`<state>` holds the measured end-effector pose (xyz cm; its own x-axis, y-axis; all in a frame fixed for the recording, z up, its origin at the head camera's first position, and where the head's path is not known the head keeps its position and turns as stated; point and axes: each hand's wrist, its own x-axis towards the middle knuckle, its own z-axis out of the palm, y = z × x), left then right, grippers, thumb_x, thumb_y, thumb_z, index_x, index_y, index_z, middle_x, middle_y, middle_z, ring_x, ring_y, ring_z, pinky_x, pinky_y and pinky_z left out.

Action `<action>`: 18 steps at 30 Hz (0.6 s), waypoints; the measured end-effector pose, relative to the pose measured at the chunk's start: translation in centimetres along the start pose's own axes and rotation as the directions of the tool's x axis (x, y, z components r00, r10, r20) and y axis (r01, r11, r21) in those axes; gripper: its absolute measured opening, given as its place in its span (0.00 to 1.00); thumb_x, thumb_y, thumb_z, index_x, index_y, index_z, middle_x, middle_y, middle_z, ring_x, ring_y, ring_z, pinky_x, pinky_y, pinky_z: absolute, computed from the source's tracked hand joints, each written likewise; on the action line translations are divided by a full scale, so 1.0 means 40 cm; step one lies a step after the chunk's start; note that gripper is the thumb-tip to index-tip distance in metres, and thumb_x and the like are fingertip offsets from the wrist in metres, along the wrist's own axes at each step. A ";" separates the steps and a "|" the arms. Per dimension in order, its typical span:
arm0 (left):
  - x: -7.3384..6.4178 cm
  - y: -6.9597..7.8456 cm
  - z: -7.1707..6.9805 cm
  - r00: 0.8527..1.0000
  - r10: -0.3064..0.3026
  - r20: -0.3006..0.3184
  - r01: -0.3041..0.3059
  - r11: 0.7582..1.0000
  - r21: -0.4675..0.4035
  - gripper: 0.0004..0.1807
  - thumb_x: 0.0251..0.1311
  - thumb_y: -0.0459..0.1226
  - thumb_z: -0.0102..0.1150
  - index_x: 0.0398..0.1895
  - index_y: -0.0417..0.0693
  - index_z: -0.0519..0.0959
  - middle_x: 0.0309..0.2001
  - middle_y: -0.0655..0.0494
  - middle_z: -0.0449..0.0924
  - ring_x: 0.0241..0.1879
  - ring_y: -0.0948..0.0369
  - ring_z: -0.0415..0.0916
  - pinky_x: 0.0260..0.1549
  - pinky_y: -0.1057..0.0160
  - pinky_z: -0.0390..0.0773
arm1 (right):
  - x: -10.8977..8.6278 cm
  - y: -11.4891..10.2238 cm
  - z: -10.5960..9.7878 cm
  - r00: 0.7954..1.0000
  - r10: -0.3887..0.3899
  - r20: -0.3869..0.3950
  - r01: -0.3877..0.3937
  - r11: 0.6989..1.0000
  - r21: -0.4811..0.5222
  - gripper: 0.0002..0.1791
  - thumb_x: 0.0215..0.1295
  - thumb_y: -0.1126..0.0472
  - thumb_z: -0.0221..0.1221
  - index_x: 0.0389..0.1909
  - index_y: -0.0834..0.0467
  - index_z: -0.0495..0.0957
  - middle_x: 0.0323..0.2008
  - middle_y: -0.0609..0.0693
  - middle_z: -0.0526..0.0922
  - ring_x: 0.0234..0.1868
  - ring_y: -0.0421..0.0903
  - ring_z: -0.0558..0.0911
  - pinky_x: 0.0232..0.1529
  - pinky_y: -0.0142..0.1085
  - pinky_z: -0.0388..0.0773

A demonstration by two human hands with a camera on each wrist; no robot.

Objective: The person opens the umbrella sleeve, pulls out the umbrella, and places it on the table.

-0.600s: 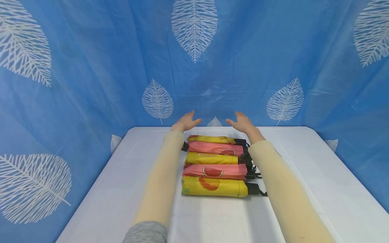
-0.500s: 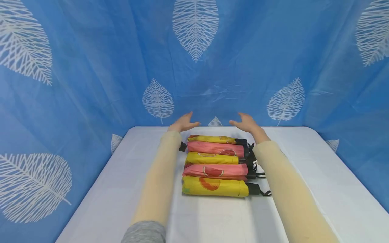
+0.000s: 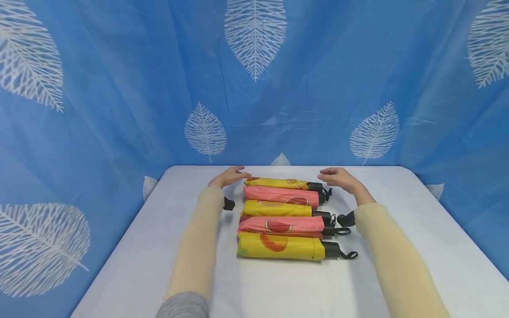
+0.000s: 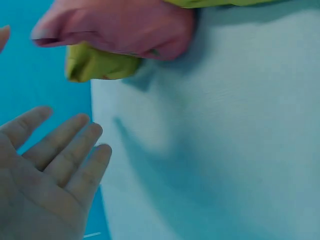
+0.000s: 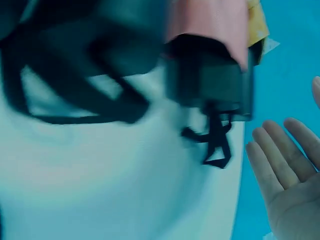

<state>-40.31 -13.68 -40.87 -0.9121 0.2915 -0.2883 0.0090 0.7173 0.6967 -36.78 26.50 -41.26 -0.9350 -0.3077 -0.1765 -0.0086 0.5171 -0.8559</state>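
Observation:
Several folded umbrellas lie side by side across the table in the head view, yellow and pink in turn, black handles and wrist loops to the right. At the far end of the row is a thin yellow umbrella [image 3: 274, 182], with a pink umbrella [image 3: 274, 194] in front of it. My left hand [image 3: 229, 176] is beside the yellow one's left end, fingers extended in the left wrist view. Off the handle end my right hand [image 3: 342, 179] stands apart, palm and straight fingers visible in the right wrist view. Both hands hold nothing. The nearest umbrella is yellow [image 3: 294, 248] with an orange fruit print.
A white cloth covers the table [image 3: 131, 265]. Behind and beside it hangs a blue curtain [image 3: 318, 110] with white leaf prints, close to the table's far edge. Small black wrist cameras [image 3: 347, 219] sit under the sleeves.
Both hands have moved apart and down toward the table, from above the far edge to the outer sides of the umbrella row. The umbrellas have stayed in place.

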 end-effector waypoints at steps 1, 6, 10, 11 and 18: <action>0.003 -0.008 0.005 1.000 0.003 -0.002 -0.003 1.000 -0.029 0.43 0.60 0.57 0.53 0.74 0.51 0.52 0.70 0.45 0.54 0.67 0.49 0.53 0.62 0.43 0.56 | -0.001 0.010 0.003 1.000 0.004 0.007 -0.005 1.000 0.020 0.37 0.70 0.51 0.53 0.68 0.72 0.53 0.66 0.71 0.57 0.64 0.65 0.62 0.62 0.52 0.60; 0.011 -0.035 0.032 1.000 0.020 0.013 -0.017 0.982 -0.186 0.41 0.61 0.53 0.54 0.73 0.47 0.54 0.69 0.44 0.56 0.65 0.49 0.59 0.61 0.49 0.61 | -0.007 0.054 0.019 1.000 0.010 0.012 -0.011 0.997 0.073 0.35 0.70 0.54 0.53 0.68 0.72 0.55 0.66 0.71 0.57 0.64 0.63 0.62 0.62 0.51 0.61; 0.013 -0.046 0.052 0.999 0.027 0.020 -0.020 0.954 -0.299 0.38 0.63 0.50 0.55 0.72 0.45 0.56 0.68 0.43 0.59 0.64 0.50 0.62 0.60 0.52 0.63 | -0.008 0.084 0.029 1.000 0.027 0.002 -0.027 0.995 0.092 0.34 0.69 0.55 0.54 0.67 0.71 0.57 0.66 0.70 0.56 0.64 0.63 0.62 0.61 0.50 0.62; 0.014 -0.049 0.055 0.999 0.034 0.018 -0.026 0.948 -0.316 0.38 0.64 0.50 0.55 0.72 0.44 0.57 0.68 0.44 0.59 0.63 0.50 0.62 0.60 0.52 0.63 | -0.008 0.091 0.031 0.999 0.033 -0.001 -0.033 0.995 0.093 0.33 0.69 0.56 0.54 0.67 0.71 0.57 0.66 0.70 0.56 0.65 0.63 0.62 0.61 0.50 0.62; 0.029 -0.060 0.079 0.996 0.085 -0.005 -0.081 0.931 -0.355 0.33 0.64 0.45 0.54 0.68 0.39 0.62 0.65 0.43 0.64 0.61 0.51 0.65 0.58 0.54 0.66 | -0.002 0.123 0.037 0.999 0.023 -0.043 -0.020 0.997 0.077 0.30 0.67 0.60 0.56 0.66 0.70 0.62 0.64 0.70 0.61 0.64 0.63 0.63 0.60 0.51 0.63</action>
<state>-40.09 -13.07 -44.94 -0.9103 0.3476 -0.2248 -0.0631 0.4201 0.9053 -36.24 27.89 -46.18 -0.9494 -0.2608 -0.1749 0.0371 0.4599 -0.8872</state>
